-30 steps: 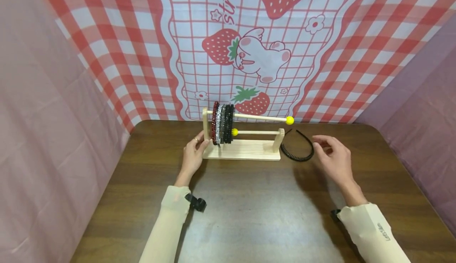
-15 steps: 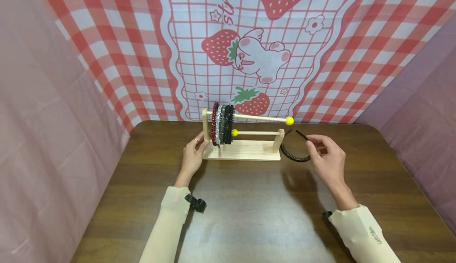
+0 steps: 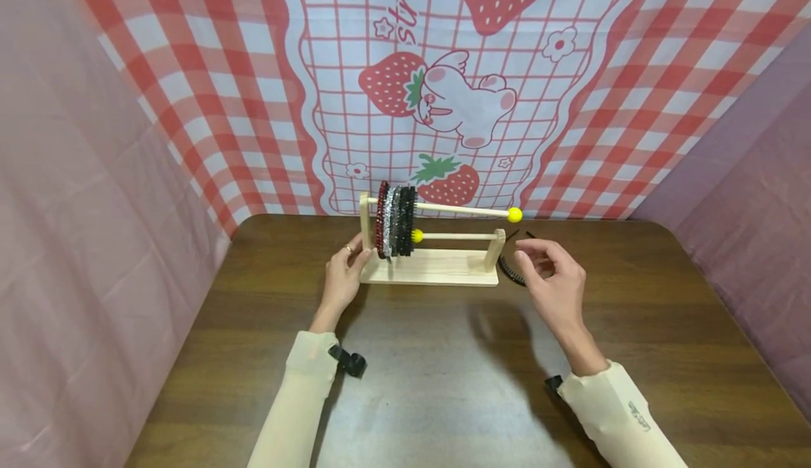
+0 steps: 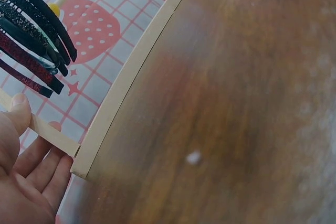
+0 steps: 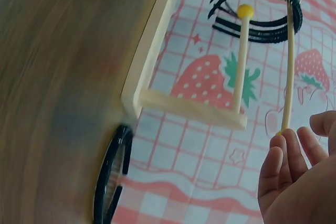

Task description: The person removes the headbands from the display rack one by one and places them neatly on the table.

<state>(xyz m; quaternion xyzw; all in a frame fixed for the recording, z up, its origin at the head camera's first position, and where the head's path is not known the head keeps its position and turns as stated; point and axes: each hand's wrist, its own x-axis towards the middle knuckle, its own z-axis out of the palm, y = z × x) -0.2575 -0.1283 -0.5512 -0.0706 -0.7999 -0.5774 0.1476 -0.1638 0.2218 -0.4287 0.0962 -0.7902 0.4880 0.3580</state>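
A pale wooden headband stand (image 3: 437, 268) sits near the table's back. My left hand (image 3: 342, 281) grips its left upright, thumb on one side and fingers on the other, as the left wrist view confirms. Several headbands (image 3: 402, 222), red, silver and black, hang on the upper rod close to that upright. Beside the stand's right end, one loose black headband (image 3: 512, 272) with teeth lies on the table, partly hidden by my right hand (image 3: 559, 285). That hand is above the headband, fingers loosely bent, holding nothing. In the right wrist view the loose headband (image 5: 100, 182) is apart from the fingers.
The upper rod ends in a yellow ball (image 3: 514, 214); the lower rod points left from the short right upright, tipped with another yellow ball (image 3: 417, 236). Behind the brown table (image 3: 405, 383) hangs a strawberry-print cloth (image 3: 253, 102). Pink curtains (image 3: 76, 172) flank both sides.
My right hand has moved left, from the right of the loose headband to above it, now covering part of it. My left hand and the stand have stayed put.
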